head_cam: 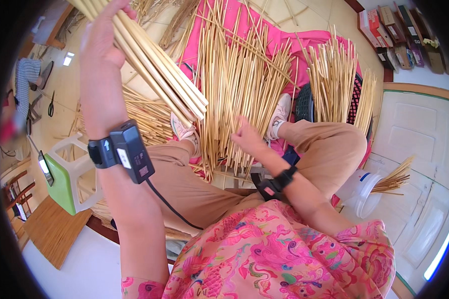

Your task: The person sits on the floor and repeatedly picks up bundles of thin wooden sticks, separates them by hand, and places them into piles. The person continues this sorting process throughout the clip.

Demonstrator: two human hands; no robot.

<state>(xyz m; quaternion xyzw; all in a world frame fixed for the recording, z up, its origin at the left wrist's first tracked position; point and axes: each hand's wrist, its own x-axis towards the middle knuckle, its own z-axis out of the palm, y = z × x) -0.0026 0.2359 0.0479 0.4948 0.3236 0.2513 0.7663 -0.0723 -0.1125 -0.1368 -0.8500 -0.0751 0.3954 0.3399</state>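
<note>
My left hand (104, 37) is raised at the upper left, closed around a thick bundle of pale straw stalks (161, 71). The bundle slants down to the right, its even ends above the pile. My right hand (247, 137) is lower, at the near part of a wide heap of loose stalks (239, 82) between my feet. Its fingers are pinched at the lower end of a single thin stalk (230, 101), which leans up and away over the heap. A pink cloth (232, 11) lies beneath the heap.
A dark basket (304, 101) holds upright stalks (331, 78) at right. Nearby, a white bucket (363, 194) lies tipped with thin stalks in it. At left are a green-and-white stool (61, 179) with a phone (45, 168), scissors (51, 104) and another person's leg (26, 82).
</note>
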